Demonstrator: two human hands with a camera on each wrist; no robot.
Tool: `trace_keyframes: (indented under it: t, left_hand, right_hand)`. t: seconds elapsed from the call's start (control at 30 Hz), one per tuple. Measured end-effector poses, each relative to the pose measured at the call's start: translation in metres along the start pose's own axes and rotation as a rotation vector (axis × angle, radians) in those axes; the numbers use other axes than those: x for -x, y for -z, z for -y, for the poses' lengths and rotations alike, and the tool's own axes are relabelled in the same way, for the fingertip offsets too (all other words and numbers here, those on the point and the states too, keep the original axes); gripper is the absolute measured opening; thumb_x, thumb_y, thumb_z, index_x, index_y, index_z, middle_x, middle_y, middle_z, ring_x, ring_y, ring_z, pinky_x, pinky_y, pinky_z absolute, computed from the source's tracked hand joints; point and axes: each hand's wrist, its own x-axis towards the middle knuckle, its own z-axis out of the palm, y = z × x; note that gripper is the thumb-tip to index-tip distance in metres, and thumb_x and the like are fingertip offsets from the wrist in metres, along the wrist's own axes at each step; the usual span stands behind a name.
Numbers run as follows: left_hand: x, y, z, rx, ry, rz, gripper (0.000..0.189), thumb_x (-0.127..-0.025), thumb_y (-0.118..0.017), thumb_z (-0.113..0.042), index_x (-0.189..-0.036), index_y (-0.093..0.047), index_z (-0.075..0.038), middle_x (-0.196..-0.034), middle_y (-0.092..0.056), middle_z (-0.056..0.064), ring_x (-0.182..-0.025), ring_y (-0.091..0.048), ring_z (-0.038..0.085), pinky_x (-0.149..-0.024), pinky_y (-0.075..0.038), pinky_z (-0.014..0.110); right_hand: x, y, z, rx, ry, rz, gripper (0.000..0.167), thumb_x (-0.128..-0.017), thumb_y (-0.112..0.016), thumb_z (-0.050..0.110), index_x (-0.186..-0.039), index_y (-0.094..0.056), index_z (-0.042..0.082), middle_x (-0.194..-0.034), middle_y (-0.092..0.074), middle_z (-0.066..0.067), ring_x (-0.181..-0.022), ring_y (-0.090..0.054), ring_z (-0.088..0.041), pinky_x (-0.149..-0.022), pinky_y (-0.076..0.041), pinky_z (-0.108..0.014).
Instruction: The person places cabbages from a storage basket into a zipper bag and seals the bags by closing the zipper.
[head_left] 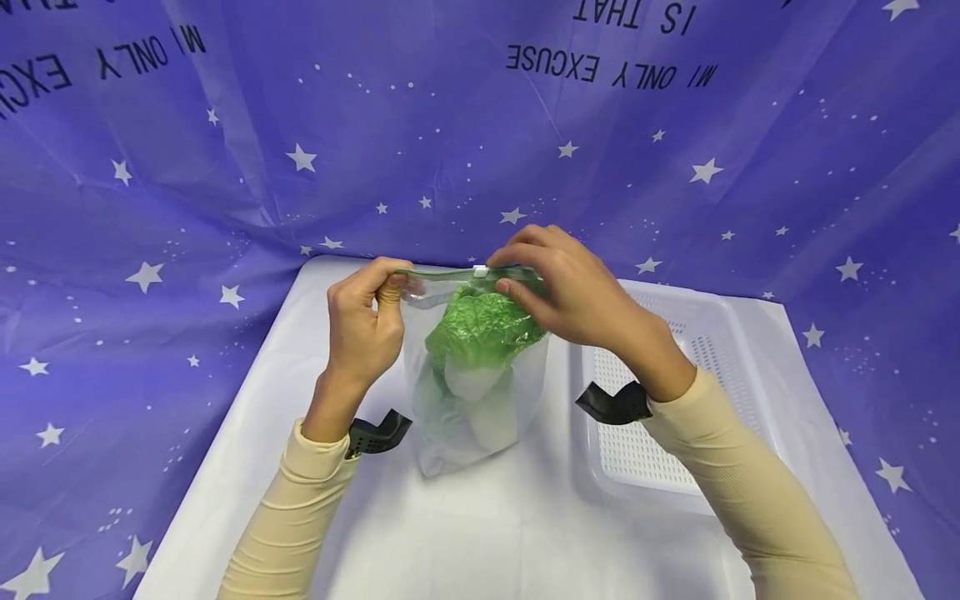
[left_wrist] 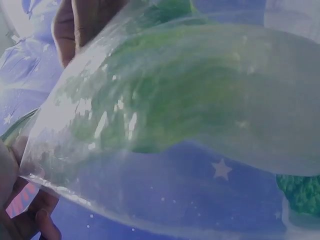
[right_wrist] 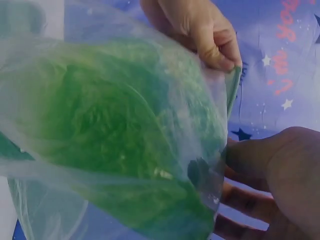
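A clear slider zip bag (head_left: 442, 446) with a green top strip hangs upright between both hands over the table. Inside it is a leafy cabbage (head_left: 472, 329), its crinkled green leaves up and its pale base down. The left hand (head_left: 366, 321) pinches the bag's top left corner between thumb and fingers. At the top edge on the other side, the right hand (head_left: 566, 287) grips the bag, thumb in front and fingers behind. Its index fingertip is right at the white slider (head_left: 481, 271), near the middle of the strip. Bag film blurs the cabbage in the right wrist view.
A white perforated basket (head_left: 600, 454) sits on the white table (head_left: 465, 533) to the right, partly under the right forearm. A blue star-printed curtain (head_left: 420, 125) hangs behind the table. Black wrist mounts (head_left: 378, 433) stick out from both sleeves.
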Motion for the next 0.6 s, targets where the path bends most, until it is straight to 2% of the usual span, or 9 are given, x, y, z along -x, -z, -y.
trace_keyframes:
  t: [0.1, 0.23, 0.43, 0.53, 0.6]
  left_hand:
    - [0.000, 0.003, 0.002, 0.007, 0.003, 0.012, 0.012, -0.093, -0.057, 0.005, -0.086, -0.067, 0.003, -0.074, -0.070, 0.008, -0.071, -0.066, 0.023, -0.065, -0.045, 0.027]
    - [0.000, 0.008, 0.005, 0.031, 0.039, 0.026, 0.013, -0.095, -0.055, 0.004, -0.089, -0.067, 0.004, -0.075, -0.070, 0.008, -0.071, -0.065, 0.024, -0.066, -0.044, 0.026]
    - [-0.001, 0.015, 0.007, 0.037, 0.110, 0.098, 0.020, -0.102, -0.046, -0.002, -0.095, -0.065, 0.004, -0.081, -0.069, 0.009, -0.076, -0.063, 0.020, -0.067, -0.043, 0.028]
    - [-0.003, 0.015, 0.003, -0.010, 0.129, 0.104, 0.026, -0.100, -0.041, -0.005, -0.097, -0.066, 0.000, -0.081, -0.067, 0.008, -0.068, -0.055, 0.019, -0.061, -0.039, 0.030]
    - [-0.005, 0.014, -0.002, -0.096, 0.105, 0.108, 0.026, -0.095, -0.042, -0.009, -0.100, -0.067, -0.004, -0.086, -0.067, 0.006, -0.070, -0.055, 0.020, -0.062, -0.040, 0.033]
  right_hand:
    - [-0.003, 0.000, -0.006, -0.025, -0.009, 0.033, 0.012, -0.092, -0.068, 0.011, -0.102, -0.074, 0.008, -0.094, -0.066, -0.002, -0.089, -0.058, -0.020, -0.082, -0.043, -0.041]
    - [-0.003, 0.003, -0.014, -0.057, -0.021, 0.060, 0.011, -0.092, -0.068, 0.010, -0.100, -0.075, 0.009, -0.091, -0.066, 0.000, -0.083, -0.057, -0.018, -0.077, -0.042, -0.039]
    - [0.006, 0.007, -0.024, -0.140, -0.060, 0.129, 0.007, -0.091, -0.070, 0.010, -0.097, -0.075, 0.008, -0.089, -0.065, 0.002, -0.078, -0.057, -0.011, -0.071, -0.045, -0.034]
    - [0.009, 0.007, -0.024, -0.126, -0.060, 0.147, 0.005, -0.092, -0.070, 0.010, -0.093, -0.074, 0.009, -0.085, -0.063, 0.003, -0.074, -0.053, -0.012, -0.069, -0.044, -0.034]
    - [0.010, 0.006, -0.022, -0.108, -0.049, 0.156, 0.004, -0.092, -0.069, 0.010, -0.092, -0.073, 0.008, -0.084, -0.061, 0.003, -0.073, -0.053, -0.012, -0.069, -0.043, -0.034]
